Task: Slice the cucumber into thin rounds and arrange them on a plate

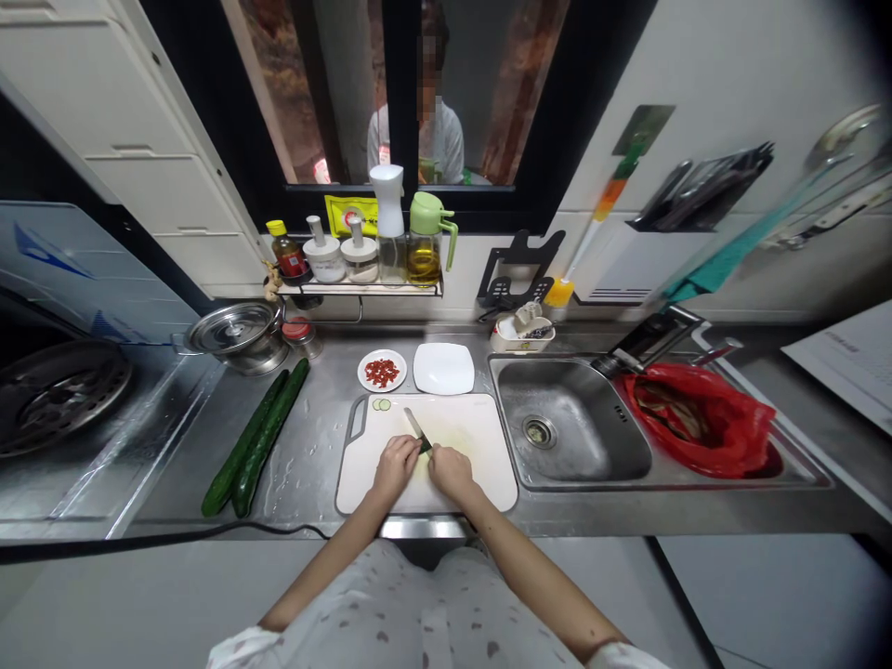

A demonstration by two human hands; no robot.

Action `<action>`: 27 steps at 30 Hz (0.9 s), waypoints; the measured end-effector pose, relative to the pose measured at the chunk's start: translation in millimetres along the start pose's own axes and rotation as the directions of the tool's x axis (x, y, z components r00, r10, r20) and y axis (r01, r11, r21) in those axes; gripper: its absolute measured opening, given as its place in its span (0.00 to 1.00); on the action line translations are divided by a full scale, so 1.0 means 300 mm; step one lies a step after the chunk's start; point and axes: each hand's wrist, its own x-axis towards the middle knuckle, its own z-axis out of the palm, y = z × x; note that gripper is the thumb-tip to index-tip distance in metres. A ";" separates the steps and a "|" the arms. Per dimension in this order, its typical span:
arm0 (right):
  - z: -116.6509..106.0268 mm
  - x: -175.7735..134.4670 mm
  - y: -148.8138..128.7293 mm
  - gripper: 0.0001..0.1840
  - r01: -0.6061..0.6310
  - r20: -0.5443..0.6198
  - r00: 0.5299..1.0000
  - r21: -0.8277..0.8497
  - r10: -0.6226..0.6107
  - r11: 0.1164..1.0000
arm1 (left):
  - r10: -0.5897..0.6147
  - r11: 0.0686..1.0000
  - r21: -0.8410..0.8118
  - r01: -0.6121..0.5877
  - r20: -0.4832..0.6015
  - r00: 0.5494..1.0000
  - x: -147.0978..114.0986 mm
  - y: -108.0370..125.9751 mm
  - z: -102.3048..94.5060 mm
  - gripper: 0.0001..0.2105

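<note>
My right hand is closed on a small knife, its blade pointing away from me and to the left over the white cutting board. Close to the knife, my left hand has its fingers pressed together over the board; what they hold is mostly hidden. A small dark green patch shows between the hands; I cannot tell whether it is peel or part of the knife. Thin cucumber slices lie at the board's upper left. Two long cucumbers rest on the counter to the left.
Behind the board stand a plate of chopped red pieces and a white plate. The sink is to the right, with a red plastic bag beside it. A metal pot stands back left, under a condiment shelf.
</note>
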 end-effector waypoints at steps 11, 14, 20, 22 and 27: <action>0.004 -0.054 0.016 0.17 -0.027 0.037 0.999 -0.004 0.027 1.000 | -0.028 1.000 0.005 0.028 0.020 0.999 -0.003 0.000 -0.003 0.10; 0.006 -0.083 0.030 0.17 -0.031 0.054 0.998 -0.007 0.031 1.000 | -0.030 1.000 0.003 0.030 0.008 0.999 -0.004 -0.001 0.001 0.10; 0.008 -0.146 0.066 0.16 -0.045 0.081 0.996 0.002 0.045 0.999 | -0.029 1.000 -0.008 0.030 0.010 1.000 -0.001 0.009 -0.008 0.10; 0.003 -0.161 0.079 0.16 -0.043 0.089 0.995 0.012 0.042 0.999 | -0.035 0.999 -0.005 0.035 0.007 0.999 0.002 0.017 -0.014 0.10; -0.021 -0.181 0.112 0.15 -0.040 0.090 0.995 0.022 0.038 0.999 | -0.056 0.998 0.000 0.056 0.011 0.998 0.009 0.034 -0.027 0.09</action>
